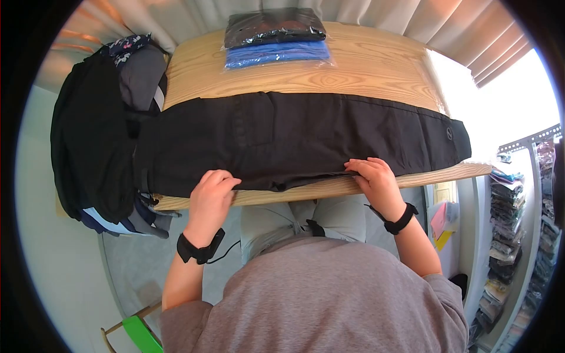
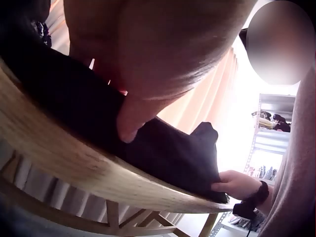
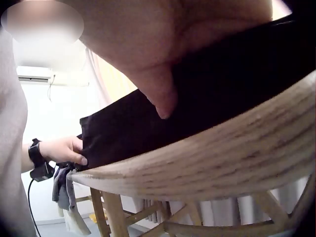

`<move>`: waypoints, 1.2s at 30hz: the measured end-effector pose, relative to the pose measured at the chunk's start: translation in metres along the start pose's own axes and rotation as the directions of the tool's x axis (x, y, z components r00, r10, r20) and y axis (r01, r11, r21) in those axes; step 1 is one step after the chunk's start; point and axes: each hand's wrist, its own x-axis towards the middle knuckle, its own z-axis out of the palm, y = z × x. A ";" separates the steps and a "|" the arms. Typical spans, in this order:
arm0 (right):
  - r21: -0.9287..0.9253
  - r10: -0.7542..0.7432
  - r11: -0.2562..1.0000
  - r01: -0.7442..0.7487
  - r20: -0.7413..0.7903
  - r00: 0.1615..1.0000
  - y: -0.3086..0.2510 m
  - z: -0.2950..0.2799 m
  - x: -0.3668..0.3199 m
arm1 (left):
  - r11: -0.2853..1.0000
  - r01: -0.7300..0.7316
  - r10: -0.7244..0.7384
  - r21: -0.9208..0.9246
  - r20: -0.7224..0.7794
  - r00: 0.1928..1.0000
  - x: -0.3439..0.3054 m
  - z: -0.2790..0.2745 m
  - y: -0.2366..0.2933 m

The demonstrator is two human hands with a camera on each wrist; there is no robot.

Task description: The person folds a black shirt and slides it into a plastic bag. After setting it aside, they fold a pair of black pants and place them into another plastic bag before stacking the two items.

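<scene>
Black trousers (image 1: 312,129) lie folded lengthwise across the wooden table, a small round logo near their right end. Along the near edge, left of the middle, the left hand (image 1: 210,197) holds the fabric between thumb and fingers. Farther right, the right hand (image 1: 376,182) pinches the same edge, beside a slightly raised fold. In the left wrist view the left thumb (image 2: 129,126) lies on the dark cloth (image 2: 168,153); its fingers are mostly hidden. The right wrist view shows the right thumb (image 3: 165,101) against the cloth (image 3: 123,131), with the other fingertips out of sight.
Bagged black and blue garments (image 1: 276,53) are stacked at the table's back. A heap of dark clothes (image 1: 91,141) hangs over the left end. Shelves of packed clothing (image 1: 503,235) stand at right; the table's near edge (image 1: 329,187) runs just in front of the person.
</scene>
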 end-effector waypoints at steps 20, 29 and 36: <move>-0.220 0.323 0.915 -0.339 -0.105 0.940 0.028 -0.010 0.009 | 0.926 0.303 -0.328 0.224 0.085 0.941 0.020 -0.008 -0.020; -0.200 0.298 0.927 -0.318 -0.123 0.947 0.032 -0.010 0.007 | 0.984 -0.130 0.148 -0.125 0.147 0.978 0.034 0.030 0.067; -0.281 0.293 0.902 -0.328 -0.159 0.943 0.075 -0.057 -0.038 | 0.998 -0.053 0.037 0.046 0.305 0.952 0.037 0.047 0.069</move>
